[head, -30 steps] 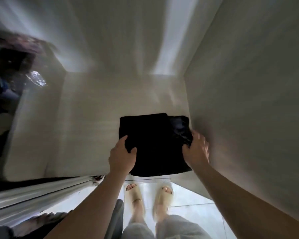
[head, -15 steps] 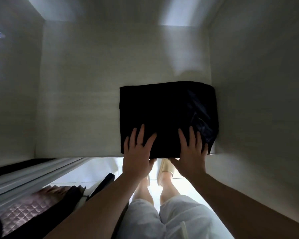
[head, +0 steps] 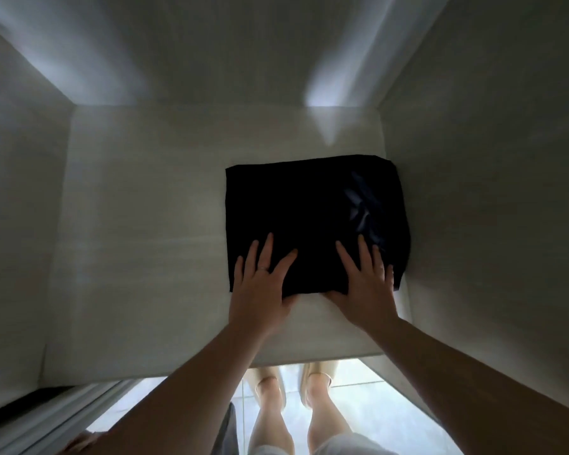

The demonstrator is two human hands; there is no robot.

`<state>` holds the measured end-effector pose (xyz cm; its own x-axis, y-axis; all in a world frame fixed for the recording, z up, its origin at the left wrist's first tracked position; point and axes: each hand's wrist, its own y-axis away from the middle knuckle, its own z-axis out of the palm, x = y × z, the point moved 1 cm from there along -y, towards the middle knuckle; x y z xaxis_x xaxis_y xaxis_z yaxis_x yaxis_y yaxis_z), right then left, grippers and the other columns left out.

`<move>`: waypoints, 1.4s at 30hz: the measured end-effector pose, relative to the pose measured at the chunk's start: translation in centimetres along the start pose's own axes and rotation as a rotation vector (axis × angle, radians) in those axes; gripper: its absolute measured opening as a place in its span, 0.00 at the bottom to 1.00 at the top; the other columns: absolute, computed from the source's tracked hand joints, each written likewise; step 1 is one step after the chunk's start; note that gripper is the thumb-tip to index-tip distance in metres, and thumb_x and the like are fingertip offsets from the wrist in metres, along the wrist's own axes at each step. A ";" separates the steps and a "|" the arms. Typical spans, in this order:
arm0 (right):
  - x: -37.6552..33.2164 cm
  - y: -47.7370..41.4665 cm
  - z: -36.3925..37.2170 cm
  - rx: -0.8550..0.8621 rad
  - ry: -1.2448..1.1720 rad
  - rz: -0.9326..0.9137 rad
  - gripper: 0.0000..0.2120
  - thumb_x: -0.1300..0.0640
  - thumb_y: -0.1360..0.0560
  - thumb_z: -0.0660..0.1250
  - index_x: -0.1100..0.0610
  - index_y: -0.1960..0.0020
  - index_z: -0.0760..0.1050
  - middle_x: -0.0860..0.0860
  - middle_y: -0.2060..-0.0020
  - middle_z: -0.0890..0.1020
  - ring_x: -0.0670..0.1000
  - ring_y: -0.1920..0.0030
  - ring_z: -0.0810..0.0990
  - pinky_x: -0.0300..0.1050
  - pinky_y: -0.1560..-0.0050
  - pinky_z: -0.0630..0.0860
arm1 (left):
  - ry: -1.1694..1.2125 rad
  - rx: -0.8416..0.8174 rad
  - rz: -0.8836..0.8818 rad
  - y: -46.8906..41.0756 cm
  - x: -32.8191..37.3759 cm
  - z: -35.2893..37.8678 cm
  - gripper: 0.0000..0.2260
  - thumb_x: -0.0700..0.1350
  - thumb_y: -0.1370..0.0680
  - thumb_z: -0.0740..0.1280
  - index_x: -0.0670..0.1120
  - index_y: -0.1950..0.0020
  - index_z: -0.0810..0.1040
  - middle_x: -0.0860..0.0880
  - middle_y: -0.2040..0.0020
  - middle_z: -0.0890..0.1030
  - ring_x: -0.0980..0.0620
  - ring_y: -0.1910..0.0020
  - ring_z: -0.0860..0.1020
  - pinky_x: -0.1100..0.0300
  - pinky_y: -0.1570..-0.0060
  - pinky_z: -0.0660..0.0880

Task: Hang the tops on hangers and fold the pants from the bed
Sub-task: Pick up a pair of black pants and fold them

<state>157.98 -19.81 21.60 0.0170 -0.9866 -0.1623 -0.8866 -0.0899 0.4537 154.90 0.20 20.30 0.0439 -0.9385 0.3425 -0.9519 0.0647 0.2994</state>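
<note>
Head view: looking down into a pale wardrobe compartment (head: 138, 257). One black folded garment (head: 309, 218) lies flat on the compartment floor, in its right half. I judge it to be a pair of the pants, though the fabric is too dark to confirm.

- Position: the right edge sits against the right side wall (head: 473, 241). The far edge is well apart from the back wall, and the near edge is set back from the front lip.
- Fold: roughly square, with clean edges. There is a glossy crease on the right side.
- Left hand (head: 260, 287): fingers straight and spread, palm down on the near left corner. It presses and does not grip.
- Right hand (head: 367, 284): same posture on the near right corner, with straight fingers lying flat.
- Thumbs: both sit at the near edge. Cannot tell whether they are tucked under it.
- Below the lip: tiled floor (head: 375, 408) and the person's feet in light sandals (head: 319, 372).

Progress, as a judgement:
- Done: this pair is folded and placed. Only a final push or pat and release is left for it.
- Unknown: the bed, hangers and tops are all out of frame, so the remaining count cannot be told.
- This compartment holds nothing else, which hints that pants storage is at an early stage.
</note>
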 end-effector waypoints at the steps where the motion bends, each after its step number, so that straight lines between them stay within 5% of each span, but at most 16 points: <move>1: -0.1 -1.3 -0.7 0.004 -0.004 0.005 0.44 0.32 0.27 0.66 0.41 0.19 0.46 0.51 0.19 0.43 0.60 0.20 0.44 0.67 0.24 0.49 | 0.000 0.011 0.009 -1.4 -0.2 -0.4 0.34 0.61 0.26 0.68 0.63 0.22 0.60 0.47 0.18 0.52 0.42 0.20 0.51 0.43 0.24 0.50; 8: -1.1 -9.1 -4.9 -0.039 0.022 0.029 0.46 0.32 0.26 0.65 0.40 0.19 0.42 0.50 0.19 0.39 0.59 0.20 0.41 0.67 0.24 0.46 | -0.021 -0.076 0.018 -10.0 -0.6 -4.1 0.34 0.64 0.23 0.64 0.64 0.20 0.51 0.50 0.18 0.42 0.45 0.19 0.42 0.44 0.23 0.44; 15: -1.9 -12.4 -7.5 -0.101 0.010 0.065 0.45 0.35 0.26 0.67 0.40 0.19 0.42 0.50 0.19 0.39 0.58 0.20 0.41 0.68 0.24 0.44 | -0.024 -0.120 -0.014 -13.8 -0.4 -6.4 0.34 0.59 0.22 0.66 0.63 0.20 0.52 0.50 0.18 0.41 0.44 0.19 0.41 0.42 0.22 0.45; 19: -1.4 -9.4 -5.7 0.046 0.034 0.049 0.42 0.38 0.23 0.65 0.43 0.19 0.42 0.53 0.19 0.40 0.61 0.20 0.41 0.67 0.24 0.45 | -0.062 0.144 -0.040 -10.1 0.2 -4.4 0.33 0.54 0.21 0.66 0.60 0.20 0.54 0.47 0.17 0.45 0.39 0.20 0.44 0.42 0.23 0.49; 23: -0.6 -3.1 -1.2 0.039 0.005 0.041 0.38 0.40 0.20 0.59 0.48 0.18 0.43 0.57 0.19 0.42 0.64 0.20 0.45 0.68 0.24 0.49 | -0.005 0.201 -0.131 -2.9 1.0 0.0 0.33 0.48 0.23 0.67 0.55 0.20 0.59 0.44 0.18 0.54 0.38 0.21 0.57 0.40 0.27 0.60; 27: 0.1 4.0 2.4 -0.007 -0.009 0.010 0.37 0.37 0.25 0.55 0.52 0.21 0.58 0.62 0.22 0.60 0.68 0.25 0.63 0.73 0.34 0.65 | -0.006 0.113 -0.119 5.6 1.8 3.8 0.26 0.51 0.21 0.61 0.55 0.22 0.65 0.46 0.19 0.59 0.39 0.22 0.61 0.40 0.28 0.62; 31: 0.8 10.0 4.5 -0.089 0.054 -0.042 0.40 0.40 0.27 0.68 0.49 0.20 0.54 0.59 0.21 0.59 0.66 0.24 0.62 0.72 0.36 0.68 | 0.014 -0.027 -0.088 11.4 2.3 4.7 0.33 0.52 0.26 0.73 0.55 0.23 0.67 0.46 0.20 0.62 0.41 0.22 0.62 0.39 0.30 0.65; 34: 0.5 13.1 4.3 -0.135 0.124 -0.048 0.36 0.39 0.25 0.62 0.49 0.21 0.59 0.58 0.22 0.62 0.64 0.26 0.67 0.71 0.38 0.70 | -0.006 -0.161 -0.099 14.2 3.1 3.5 0.32 0.55 0.23 0.69 0.55 0.21 0.62 0.48 0.18 0.54 0.43 0.20 0.56 0.41 0.27 0.62; 38: 0.5 16.3 3.5 -0.323 0.202 -0.046 0.35 0.38 0.18 0.53 0.45 0.19 0.40 0.53 0.19 0.40 0.57 0.19 0.45 0.62 0.24 0.50 | -0.001 -0.397 -0.161 17.8 4.1 1.9 0.29 0.58 0.16 0.56 0.57 0.18 0.48 0.52 0.18 0.41 0.47 0.19 0.43 0.44 0.22 0.48; 42: 0.2 19.4 2.1 -0.343 0.172 -0.099 0.33 0.39 0.17 0.52 0.44 0.19 0.39 0.51 0.19 0.38 0.56 0.19 0.42 0.62 0.23 0.45 | 0.062 -0.398 -0.257 21.5 5.2 0.8 0.29 0.60 0.16 0.54 0.57 0.18 0.47 0.50 0.18 0.40 0.46 0.19 0.41 0.43 0.23 0.47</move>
<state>139.83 -21.44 28.56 0.1976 -0.9767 -0.0836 -0.6715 -0.1970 0.7143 134.46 -3.58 27.84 0.2923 -0.9198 0.2619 -0.7184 -0.0304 0.6950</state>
